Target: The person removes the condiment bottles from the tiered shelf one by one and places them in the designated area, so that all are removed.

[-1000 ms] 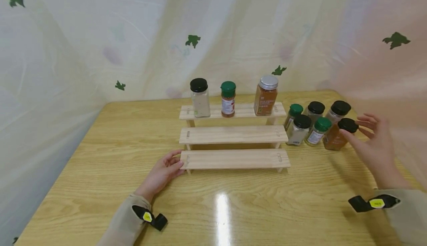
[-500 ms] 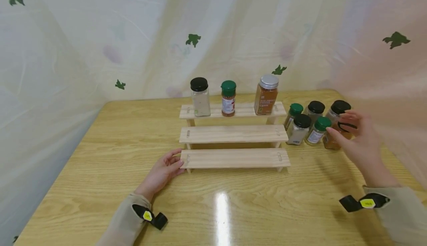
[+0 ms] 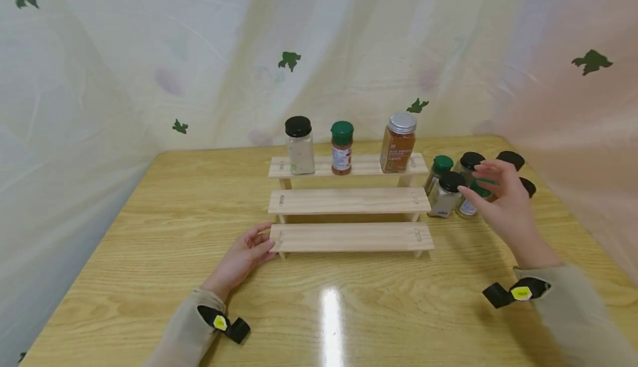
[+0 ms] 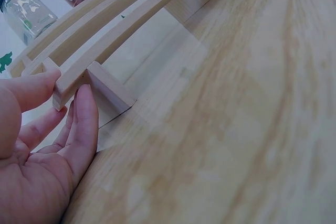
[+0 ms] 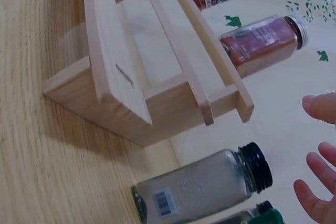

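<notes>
A cluster of spice jars (image 3: 451, 192) stands on the worktop (image 3: 349, 306) just right of the three-step wooden rack (image 3: 349, 203). The right hand (image 3: 498, 203) hovers over them, fingers spread, gripping nothing, and hides part of the cluster. The left hand (image 3: 244, 256) rests open against the rack's lowest step. Three jars (image 3: 342, 146) stand on the top step. The right wrist view shows a black-lidded jar (image 5: 205, 187) whole; the left wrist view shows fingers (image 4: 86, 124) touching the rack's leg.
</notes>
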Demonstrator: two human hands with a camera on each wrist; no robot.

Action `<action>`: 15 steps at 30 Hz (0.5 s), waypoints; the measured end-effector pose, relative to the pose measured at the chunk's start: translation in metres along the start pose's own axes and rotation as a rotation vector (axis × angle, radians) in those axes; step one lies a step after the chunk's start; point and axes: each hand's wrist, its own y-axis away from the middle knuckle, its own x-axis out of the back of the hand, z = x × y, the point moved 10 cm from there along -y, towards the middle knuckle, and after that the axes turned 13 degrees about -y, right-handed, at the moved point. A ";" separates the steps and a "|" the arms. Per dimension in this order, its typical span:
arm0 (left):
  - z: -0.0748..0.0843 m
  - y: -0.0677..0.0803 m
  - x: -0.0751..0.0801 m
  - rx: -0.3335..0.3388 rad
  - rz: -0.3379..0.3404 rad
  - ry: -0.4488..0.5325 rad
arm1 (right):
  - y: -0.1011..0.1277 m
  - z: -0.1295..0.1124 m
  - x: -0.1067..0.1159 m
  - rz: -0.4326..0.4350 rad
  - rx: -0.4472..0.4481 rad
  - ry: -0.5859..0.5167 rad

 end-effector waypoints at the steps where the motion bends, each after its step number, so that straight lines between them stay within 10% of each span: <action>1: 0.000 0.000 0.000 0.000 0.000 -0.001 | -0.002 0.000 -0.002 -0.002 -0.006 -0.004; 15: -0.003 -0.001 0.000 -0.005 0.000 -0.003 | -0.026 -0.017 -0.037 -0.060 -0.008 -0.074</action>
